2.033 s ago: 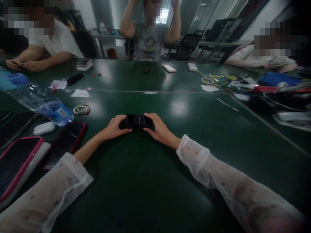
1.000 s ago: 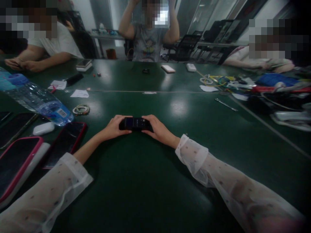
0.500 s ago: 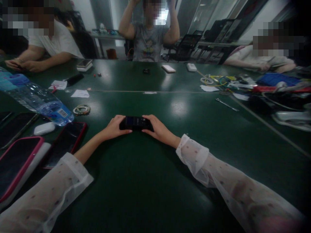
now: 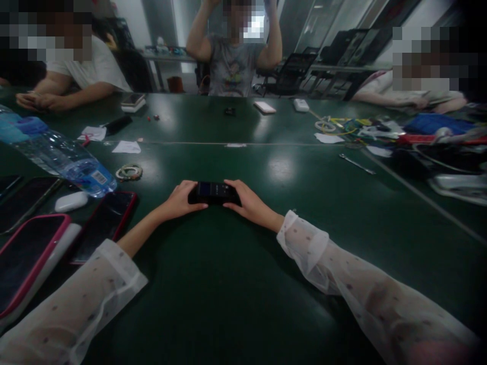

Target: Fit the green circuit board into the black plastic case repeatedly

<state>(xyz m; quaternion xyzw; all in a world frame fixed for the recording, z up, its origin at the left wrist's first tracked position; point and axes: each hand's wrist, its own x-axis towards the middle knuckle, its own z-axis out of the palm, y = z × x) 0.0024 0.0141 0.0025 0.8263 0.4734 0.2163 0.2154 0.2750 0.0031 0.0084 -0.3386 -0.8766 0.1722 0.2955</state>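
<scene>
A small black device with a dark screen and buttons (image 4: 213, 190) lies level at the middle of the green table (image 4: 228, 284). Its exact kind I cannot make out. My left hand (image 4: 181, 198) grips its left end, thumb along the near side. At the right end my right hand (image 4: 247, 202) holds it in the same way, thumb in front and fingers behind. Both sets of fingers are partly hidden by the device. Sheer white dotted sleeves cover my forearms.
To the left are a large water bottle (image 4: 68, 157), a red-edged phone (image 4: 104, 223), a pink-cased phone (image 4: 30, 258), a white case (image 4: 71, 202) and bracelets (image 4: 129, 172). A wrench (image 4: 357, 164) and a cable pile (image 4: 342, 124) lie right. Three people sit across the table.
Both hands keep the same hold on the black device. The whole view has shifted very slightly. The hands of the person at far left have moved a little.
</scene>
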